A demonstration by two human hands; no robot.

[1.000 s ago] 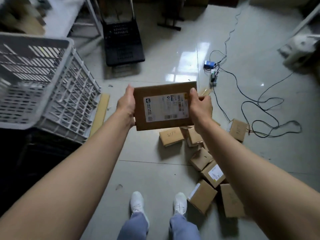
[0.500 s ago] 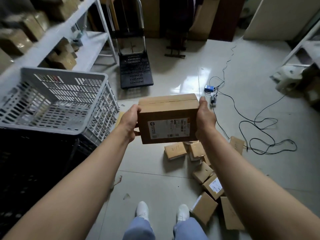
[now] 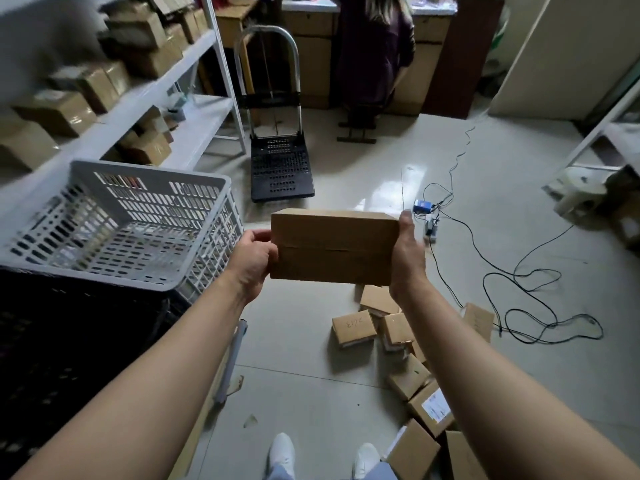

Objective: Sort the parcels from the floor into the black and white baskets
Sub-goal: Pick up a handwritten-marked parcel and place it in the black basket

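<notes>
Above glossy tiles (image 3: pixel 374 174) | rectangular cardboard parcel (image 3: pixel 332 249) | left hand (image 3: pixel 251 263), right hand (image 3: pixel 408 259): fingers curled round its ends

Tipped the parcel (image 3: pixel 332 247) forward between the left grip (image 3: pixel 254 261) and right grip (image 3: pixel 408 258), turning its labelled face out of sight and a plain seamed side upward. Raised the view too, taking in shelves (image 3: pixel 149 95) and a person (image 3: pixel 374 46) beyond.
</notes>
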